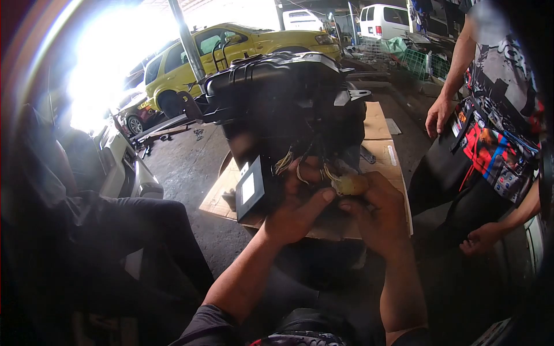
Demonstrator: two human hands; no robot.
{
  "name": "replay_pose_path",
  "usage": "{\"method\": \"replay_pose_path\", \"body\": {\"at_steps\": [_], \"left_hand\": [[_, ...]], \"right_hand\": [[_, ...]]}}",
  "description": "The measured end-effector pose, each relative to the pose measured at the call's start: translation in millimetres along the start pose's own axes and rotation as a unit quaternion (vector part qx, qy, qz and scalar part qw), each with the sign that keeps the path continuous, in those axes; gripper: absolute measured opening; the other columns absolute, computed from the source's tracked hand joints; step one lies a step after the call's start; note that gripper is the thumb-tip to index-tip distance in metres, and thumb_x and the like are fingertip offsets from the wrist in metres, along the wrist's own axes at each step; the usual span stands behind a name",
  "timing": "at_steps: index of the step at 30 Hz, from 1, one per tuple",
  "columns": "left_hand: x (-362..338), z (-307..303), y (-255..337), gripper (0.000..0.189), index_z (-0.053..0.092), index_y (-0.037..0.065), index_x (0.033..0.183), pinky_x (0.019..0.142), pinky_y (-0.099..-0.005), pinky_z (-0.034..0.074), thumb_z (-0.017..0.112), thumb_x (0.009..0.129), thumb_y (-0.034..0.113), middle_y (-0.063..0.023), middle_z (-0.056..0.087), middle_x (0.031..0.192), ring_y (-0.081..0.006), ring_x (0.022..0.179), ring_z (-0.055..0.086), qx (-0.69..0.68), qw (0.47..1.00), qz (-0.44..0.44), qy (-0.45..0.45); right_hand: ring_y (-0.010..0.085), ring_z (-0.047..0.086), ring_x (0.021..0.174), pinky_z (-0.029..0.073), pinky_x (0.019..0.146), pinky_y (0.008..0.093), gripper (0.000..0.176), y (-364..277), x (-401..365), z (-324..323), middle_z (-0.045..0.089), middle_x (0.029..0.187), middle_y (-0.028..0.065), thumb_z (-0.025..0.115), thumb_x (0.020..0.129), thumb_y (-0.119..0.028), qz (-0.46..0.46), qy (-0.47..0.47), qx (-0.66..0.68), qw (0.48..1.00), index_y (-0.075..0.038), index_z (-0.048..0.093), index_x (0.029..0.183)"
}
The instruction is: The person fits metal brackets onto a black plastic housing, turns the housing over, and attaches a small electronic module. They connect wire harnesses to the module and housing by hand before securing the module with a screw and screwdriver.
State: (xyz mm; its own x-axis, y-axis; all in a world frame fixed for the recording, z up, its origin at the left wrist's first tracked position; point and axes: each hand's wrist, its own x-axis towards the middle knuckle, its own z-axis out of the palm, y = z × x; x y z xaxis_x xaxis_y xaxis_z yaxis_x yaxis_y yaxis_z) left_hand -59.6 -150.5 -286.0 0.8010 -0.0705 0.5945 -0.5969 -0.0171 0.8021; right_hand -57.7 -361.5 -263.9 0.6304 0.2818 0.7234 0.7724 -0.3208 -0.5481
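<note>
A pale yellowish wire connector (346, 185) is pinched between the thumb and fingers of my right hand (381, 207). Thin light wires (328, 173) run from it up toward a large black plastic housing (283, 86). My left hand (297, 210) is curled around these wires, its thumb tip by the connector's left side. More loose wires (284, 163) hang beside its fingers. Close to the left wrist, a black box with a white label (250, 190) stands tilted against the housing. Shadow hides the left hand's lower fingers.
Flattened cardboard (378, 130) lies under the housing. At right stands another person, one hand (440, 115) hanging near the work and the other (482, 237) lower down. A seated person's leg (156, 228) is at left. A yellow car (231, 43) is parked behind.
</note>
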Motion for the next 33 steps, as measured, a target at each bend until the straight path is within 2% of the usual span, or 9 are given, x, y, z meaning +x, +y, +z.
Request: {"method": "replay_pose_path", "body": {"at_steps": [5,8,11,14,17,23,26,29,33], "left_hand": [[-1,6,-4,0.032,0.058,0.007,0.118,0.115,-0.0416,0.039,0.078,0.094,0.01,-0.0105,0.058,0.133,-0.0216,0.133,0.051,-0.053,0.998,-0.021,0.034],[2,7,9,0.03,0.058,0.007,0.117,0.11,-0.0396,0.043,0.077,0.094,0.009,-0.0108,0.059,0.132,-0.0204,0.128,0.054,-0.04,0.999,-0.013,0.009],[4,5,7,0.026,0.058,0.006,0.116,0.106,-0.0376,0.046,0.075,0.096,0.01,-0.0091,0.062,0.127,-0.0185,0.122,0.057,-0.038,0.999,0.022,0.002],[4,7,12,0.022,0.061,0.006,0.116,0.104,-0.0369,0.046,0.072,0.099,0.014,-0.0064,0.064,0.121,-0.017,0.119,0.058,-0.06,0.997,-0.036,0.031],[5,14,18,0.021,0.064,0.006,0.117,0.104,-0.0364,0.046,0.07,0.101,0.018,-0.0046,0.065,0.116,-0.0159,0.116,0.059,-0.052,0.997,-0.032,0.04],[-1,11,2,0.027,0.064,0.003,0.125,0.103,-0.0347,0.047,0.069,0.103,0.018,-0.0052,0.065,0.12,-0.0152,0.113,0.06,0.032,0.994,-0.062,0.08],[-1,14,17,0.031,0.063,0.001,0.129,0.105,-0.0343,0.047,0.068,0.104,0.019,-0.0073,0.064,0.127,-0.0168,0.116,0.061,0.07,0.992,-0.074,0.069],[-4,11,14,0.038,0.059,0.001,0.137,0.106,-0.0383,0.05,0.066,0.105,0.02,-0.0105,0.063,0.134,-0.0203,0.118,0.063,-0.123,0.991,-0.051,0.003],[-12,6,17,0.047,0.051,0.001,0.147,0.105,-0.0455,0.054,0.064,0.105,0.019,-0.0149,0.062,0.138,-0.0252,0.12,0.065,-0.262,0.959,-0.082,0.065]], "right_hand": [[0.033,0.071,0.096,0.055,0.08,0.0425,0.033,2,2,1,0.068,0.104,0.0158,0.084,0.085,-0.016,-0.005,-0.001,0.006,1.0,0.0,0.071,0.111],[0.0317,0.071,0.098,0.056,0.081,0.0414,0.039,6,0,11,0.069,0.105,0.0153,0.085,0.083,-0.017,0.078,0.029,0.089,0.993,0.0,0.07,0.116],[0.0312,0.072,0.098,0.056,0.081,0.0413,0.041,12,-1,12,0.07,0.106,0.0157,0.085,0.083,-0.017,0.059,0.017,0.161,0.985,0.001,0.068,0.116],[0.0339,0.073,0.096,0.057,0.081,0.0424,0.034,10,-3,9,0.07,0.108,0.0179,0.082,0.085,-0.014,0.047,0.012,0.136,0.989,0.002,0.068,0.112],[0.037,0.073,0.096,0.057,0.081,0.0441,0.029,12,-3,9,0.07,0.108,0.02,0.08,0.087,-0.011,0.005,0.021,0.07,0.997,0.002,0.069,0.111],[0.0399,0.073,0.099,0.057,0.083,0.0454,0.025,0,-1,17,0.071,0.107,0.0209,0.076,0.089,-0.009,-0.004,0.052,0.046,0.998,0.002,0.07,0.11],[0.0371,0.074,0.101,0.056,0.086,0.0439,0.022,2,8,0,0.073,0.107,0.0204,0.074,0.091,-0.007,-0.036,0.011,0.011,0.999,0.002,0.07,0.111],[0.0316,0.074,0.101,0.055,0.087,0.0428,0.024,12,19,-18,0.074,0.105,0.0184,0.07,0.094,-0.007,0.027,-0.021,0.077,0.996,0.001,0.068,0.117],[0.0195,0.069,0.091,0.053,0.082,0.0368,0.03,28,18,-16,0.073,0.101,0.014,0.066,0.098,-0.009,0.073,-0.007,0.136,0.988,0.002,0.062,0.126]]}}
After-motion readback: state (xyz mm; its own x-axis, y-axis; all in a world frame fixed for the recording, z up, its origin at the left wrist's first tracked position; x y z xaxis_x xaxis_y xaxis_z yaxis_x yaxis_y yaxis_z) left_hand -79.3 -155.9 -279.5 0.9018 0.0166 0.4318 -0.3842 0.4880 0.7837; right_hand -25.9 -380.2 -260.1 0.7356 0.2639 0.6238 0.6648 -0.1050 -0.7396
